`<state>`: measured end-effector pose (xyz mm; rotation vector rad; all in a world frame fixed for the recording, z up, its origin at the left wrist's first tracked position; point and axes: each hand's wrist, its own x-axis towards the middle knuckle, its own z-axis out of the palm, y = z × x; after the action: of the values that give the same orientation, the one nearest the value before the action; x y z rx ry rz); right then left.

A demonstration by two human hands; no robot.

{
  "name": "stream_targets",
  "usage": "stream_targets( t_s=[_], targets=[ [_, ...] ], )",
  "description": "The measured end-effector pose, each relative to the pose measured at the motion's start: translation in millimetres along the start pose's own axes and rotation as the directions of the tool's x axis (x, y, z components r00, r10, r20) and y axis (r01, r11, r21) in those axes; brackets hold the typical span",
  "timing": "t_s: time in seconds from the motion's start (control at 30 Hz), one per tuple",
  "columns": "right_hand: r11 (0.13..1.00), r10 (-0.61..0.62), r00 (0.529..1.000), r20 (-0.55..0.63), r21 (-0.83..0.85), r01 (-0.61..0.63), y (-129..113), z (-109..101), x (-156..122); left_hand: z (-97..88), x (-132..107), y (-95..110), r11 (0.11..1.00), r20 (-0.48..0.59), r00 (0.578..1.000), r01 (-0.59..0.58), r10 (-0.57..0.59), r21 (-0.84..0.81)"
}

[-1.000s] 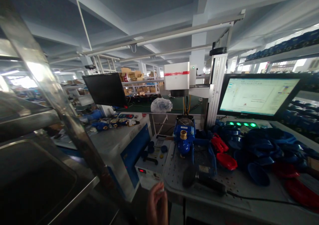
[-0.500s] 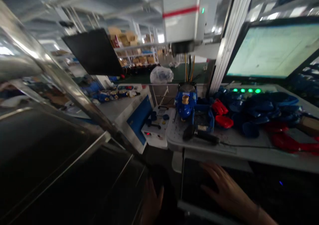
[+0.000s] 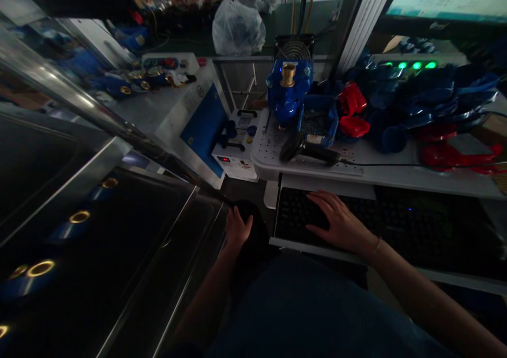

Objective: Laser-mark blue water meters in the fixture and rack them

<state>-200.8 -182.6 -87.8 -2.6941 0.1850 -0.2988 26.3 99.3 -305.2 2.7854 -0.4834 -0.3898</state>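
My right hand (image 3: 338, 222) lies flat with fingers spread on a black keyboard (image 3: 396, 223) that sits on a pull-out tray under the bench. My left hand (image 3: 236, 227) rests with loosely curled fingers on my dark-clothed knee, beside the edge of a steel tray (image 3: 130, 252); nothing shows in it. On the bench above stands a blue water meter body (image 3: 287, 91) with a brass fitting on top. A black handheld scanner (image 3: 307, 149) lies in front of it, its cable running right.
Blue and red plastic caps (image 3: 412, 104) are piled on the bench's right side near green indicator lights (image 3: 414, 65). A white control box (image 3: 237, 149) and a blue-fronted machine (image 3: 202, 125) stand left of the bench. Blue meters with brass rings (image 3: 39, 268) lie in the steel tray.
The view has tipped downward. My right hand slid forward onto the keyboard, and my left hand settled on my knee.
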Motion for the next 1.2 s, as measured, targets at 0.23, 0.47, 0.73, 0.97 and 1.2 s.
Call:
stream_targets(
  t_s=[0.23, 0.47, 0.73, 0.97, 1.2],
  targets=[
    [1.0, 0.015, 0.999, 0.046, -0.015, -0.015, 1, -4, 1, 5.8, 3, -4, 1.0, -0.005, 1.0, -0.01, 0.01, 0.0],
    [0.998, 0.028, 0.999, 0.041, -0.054, -0.026, 1, -9, 22, 8.0, 4, -4, 1.0, -0.016, 1.0, -0.009, 0.009, 0.011],
    [0.999, -0.04, 0.997, -0.06, -0.028, 0.039, -2, -35, 43, 9.7, 2, -7, 1.0, -0.019, 1.0, -0.009, 0.009, -0.011],
    [0.959, 0.019, 0.983, -0.185, -0.274, -0.071, 15, -82, 100, 13.2, 5, -7, 1.0, -0.039, 0.999, -0.013, 0.012, -0.017],
    [0.917, 0.217, 0.965, 0.148, -0.369, -0.15, 31, -97, 146, 10.4, 3, -5, 1.0, -0.012, 1.0, 0.014, -0.014, -0.024]
  ],
)
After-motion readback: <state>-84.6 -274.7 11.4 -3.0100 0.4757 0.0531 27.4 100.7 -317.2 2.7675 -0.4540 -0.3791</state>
